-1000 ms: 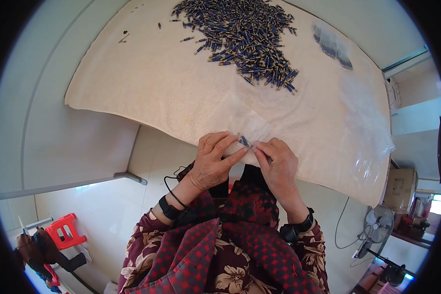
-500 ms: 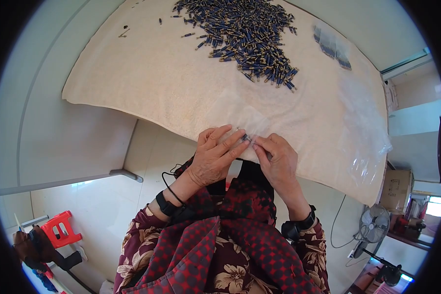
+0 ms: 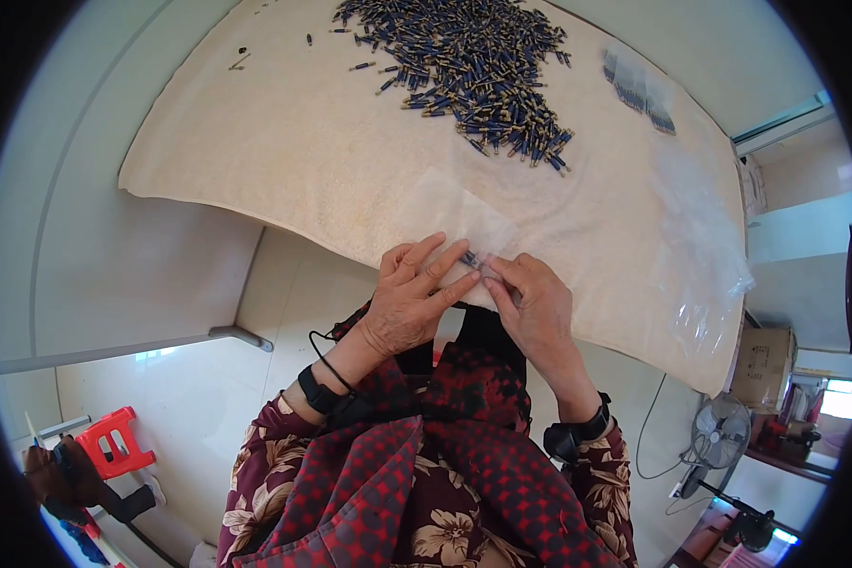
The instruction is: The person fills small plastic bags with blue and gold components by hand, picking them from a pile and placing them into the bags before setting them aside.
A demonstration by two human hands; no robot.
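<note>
A small clear plastic bag (image 3: 454,210) lies at the front edge of the cloth-covered table. Inside its near end, between my hands, several small dark blue pieces (image 3: 470,257) show through the film. My left hand (image 3: 412,293) rests on the bag with fingers stretched and apart, the fingertips beside the pieces. With thumb and forefinger together, my right hand (image 3: 532,295) pinches the bag's near right part; the exact grip is partly hidden. Farther back is a large heap of blue cylinders with brass-coloured ends (image 3: 483,76).
Filled clear bags (image 3: 639,93) lie at the back right. A pile of clear plastic bags (image 3: 705,256) covers the right side of the cloth (image 3: 284,170). On the floor stand a fan (image 3: 721,431) at right and a red stool (image 3: 115,443) at left.
Both hands stay at the bag with only slight finger shifts. The dark pieces between them sit a little differently, and the whole view has moved slightly.
</note>
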